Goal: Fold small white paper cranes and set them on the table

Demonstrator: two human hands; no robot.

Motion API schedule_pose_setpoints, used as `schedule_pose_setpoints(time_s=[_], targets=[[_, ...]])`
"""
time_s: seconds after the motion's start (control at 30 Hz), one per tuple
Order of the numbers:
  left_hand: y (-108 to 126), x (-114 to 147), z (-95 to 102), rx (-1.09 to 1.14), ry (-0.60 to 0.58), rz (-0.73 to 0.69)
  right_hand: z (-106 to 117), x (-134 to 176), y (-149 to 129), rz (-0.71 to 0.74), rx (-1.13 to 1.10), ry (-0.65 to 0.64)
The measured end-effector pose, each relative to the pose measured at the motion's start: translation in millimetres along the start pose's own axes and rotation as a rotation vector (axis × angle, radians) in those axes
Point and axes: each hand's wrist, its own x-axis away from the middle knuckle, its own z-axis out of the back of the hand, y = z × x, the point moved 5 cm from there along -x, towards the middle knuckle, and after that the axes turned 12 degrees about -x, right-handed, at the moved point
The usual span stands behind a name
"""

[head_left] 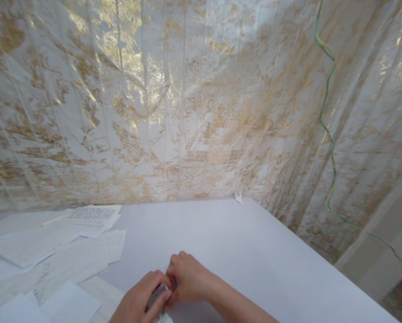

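Note:
At the front edge of the view, my left hand (138, 296) curls round a small dark grey thing (158, 295) whose kind I cannot make out. My right hand (189, 278) is pressed against it from the right, fingers bent and closed. Between those fingers a dark patch shows, but what they grip is hidden. A scrap of something white, perhaps paper (163, 318), peeks out under the hands. Both hands are low over the pale table (187, 229).
Loose paper sheets (76, 260), some printed, overlap across the table's left side. A small folded white paper piece (238, 198) lies at the far right corner. Behind stands a gold-patterned wall covering (174, 112). A green-yellow wire (332, 148) hangs down on the right.

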Motion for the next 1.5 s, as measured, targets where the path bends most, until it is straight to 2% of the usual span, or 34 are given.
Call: schedule_pose_setpoints(time_s=[0.2, 0.43, 0.67, 0.8, 0.87, 0.93, 1.0, 1.07, 1.17, 1.27, 1.33, 1.5], targets=[[-0.3, -3.4, 2.8, 0.005, -0.010, 0.041, 2.1, 4.5, -0.4, -0.012, -0.054, 0.004], [0.7, -2.0, 4.2, 0.006, -0.037, 0.016, 3.9, 9.2, 0.2, -0.001, -0.100, -0.005], [6.4, -1.8, 5.8, 0.066, 0.022, 0.020, 4.9, 10.5, 0.0, -0.016, -0.143, 0.006], [7.7, -2.6, 8.3, 0.114, 0.045, 0.023, 7.5, 13.2, 1.8, 0.001, -0.260, 0.005], [4.5, -3.1, 9.7, 0.143, 0.094, 0.035, 9.2, 14.2, 5.2, -0.028, -0.358, 0.062], [-3.7, -2.7, 12.7, 0.176, 0.223, 0.088, 11.7, 14.3, 9.3, -0.055, -0.460, 0.174], [-16.7, -0.3, 13.0, 0.242, 0.351, 0.209, 15.3, 13.9, 10.8, -0.023, -0.550, 0.312], [-29.3, 2.7, 7.5, 0.385, 0.387, 0.351, 18.9, 13.5, 9.9, 0.051, -0.617, 0.436], [-36.9, 6.0, -5.7, 0.710, 0.301, 0.495, 22.4, 14.6, 7.6, 0.150, -0.688, 0.580], [-32.1, 7.4, -17.6, 0.964, 0.107, 0.587, 20.1, 16.3, 4.6, 0.174, -0.726, 0.623], [-27.7, 6.5, -21.2, 1.032, 0.020, 0.588, 16.6, 17.5, 1.7, 0.147, -0.698, 0.618], [-23.7, 2.6, -28.0, 1.003, 0.010, 0.525, 11.5, 20.8, -11.4, 0.111, -0.390, 0.622]])
